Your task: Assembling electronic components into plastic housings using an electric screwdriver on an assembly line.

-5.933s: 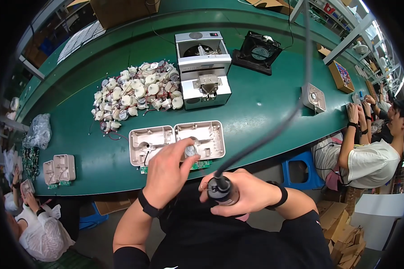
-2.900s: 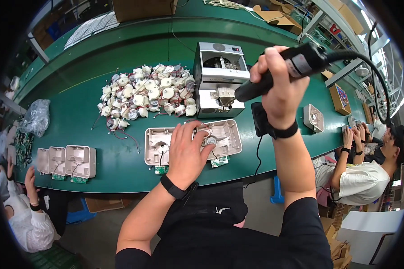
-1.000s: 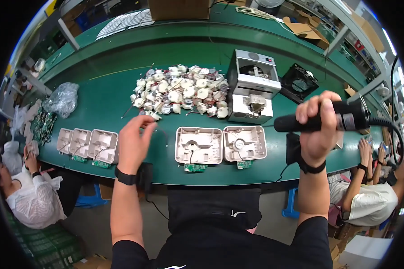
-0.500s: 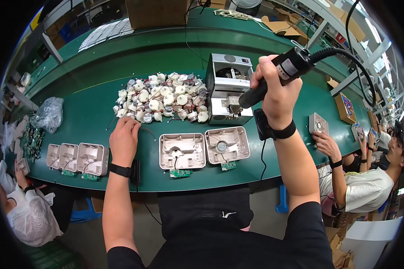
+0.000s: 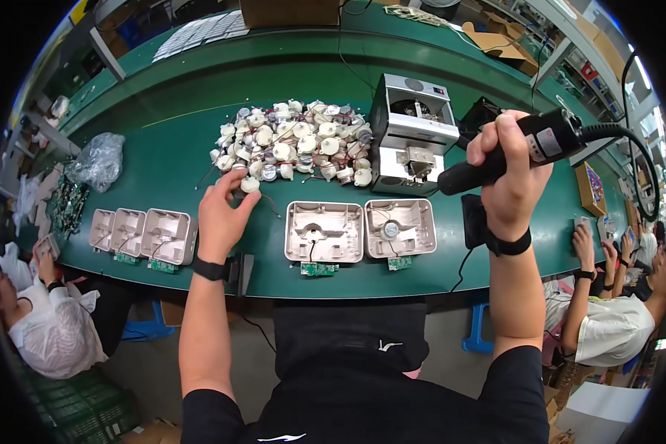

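Note:
My left hand point(image 5: 228, 211) pinches a small white round motor point(image 5: 250, 184) between thumb and fingers, at the near left edge of a heap of similar wired motors point(image 5: 303, 140). A thin wire trails from it. My right hand point(image 5: 516, 166) is wrapped round a black electric screwdriver point(image 5: 488, 166), raised with its tip pointing left. The tip is beside a grey screw feeder point(image 5: 413, 129). Before me lie two open beige housings: the left housing point(image 5: 340, 231) and the right housing point(image 5: 419, 222), which has a round silver part inside. A green circuit board point(image 5: 320, 269) hangs off the left one.
Several smaller-looking housings point(image 5: 169, 233) stand at the left on the green bench point(image 5: 251, 277). Behind them lie a clear plastic bag point(image 5: 100, 159) and a pile of circuit boards point(image 5: 66, 200). Co-workers sit on both sides. A screw box point(image 5: 590, 189) is far right.
My left hand has turned and now shows a motor in its pinch at the heap's edge. The screwdriver has moved away from the feeder's front. The whole view has shifted.

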`<state>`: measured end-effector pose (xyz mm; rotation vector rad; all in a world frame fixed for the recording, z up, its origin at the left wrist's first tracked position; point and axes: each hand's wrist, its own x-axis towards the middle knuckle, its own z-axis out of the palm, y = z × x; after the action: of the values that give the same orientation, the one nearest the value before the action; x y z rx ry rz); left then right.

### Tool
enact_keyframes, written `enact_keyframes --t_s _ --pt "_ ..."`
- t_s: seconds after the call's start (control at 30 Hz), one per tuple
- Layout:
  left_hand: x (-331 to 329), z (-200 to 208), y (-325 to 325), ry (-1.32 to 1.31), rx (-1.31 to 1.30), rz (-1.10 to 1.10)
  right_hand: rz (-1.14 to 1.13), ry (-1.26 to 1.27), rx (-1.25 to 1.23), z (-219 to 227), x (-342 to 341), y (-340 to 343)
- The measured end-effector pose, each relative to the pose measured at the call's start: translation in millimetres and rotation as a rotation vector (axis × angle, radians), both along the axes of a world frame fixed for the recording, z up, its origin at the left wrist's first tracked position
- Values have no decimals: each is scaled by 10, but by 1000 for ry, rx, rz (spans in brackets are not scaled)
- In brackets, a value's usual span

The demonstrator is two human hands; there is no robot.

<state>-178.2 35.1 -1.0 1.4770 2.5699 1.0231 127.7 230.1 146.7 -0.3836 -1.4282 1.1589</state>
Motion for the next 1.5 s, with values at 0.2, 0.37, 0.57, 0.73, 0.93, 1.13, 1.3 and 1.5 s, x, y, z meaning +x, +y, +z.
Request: enact_keyframes --t_s 0.2,0.37,0.57,0.73,0.93,1.13,1.3,1.5 --pt "76 352 -116 -764 432 -98 -76 18 41 0 -82 183" --pt "46 426 -181 -919 724 -145 -110 -35 28 -58 -187 277" --pt "-20 416 -320 -1172 932 -190 -67 -123 -16 -62 -114 133" --pt "209 465 -372 -980 653 -188 9 -51 -28 -14 78 -170" --pt "647 409 -323 -552 146 -395 181 -40 -9 8 203 -461" --pt "789 363 -274 -164 -51 -467 224 -101 -34 -16 199 -621" --pt "824 338 -167 84 47 -596 232 -111 -47 -36 213 -651" --pt "931 336 -85 164 5 -546 270 -85 -30 -64 239 -662"
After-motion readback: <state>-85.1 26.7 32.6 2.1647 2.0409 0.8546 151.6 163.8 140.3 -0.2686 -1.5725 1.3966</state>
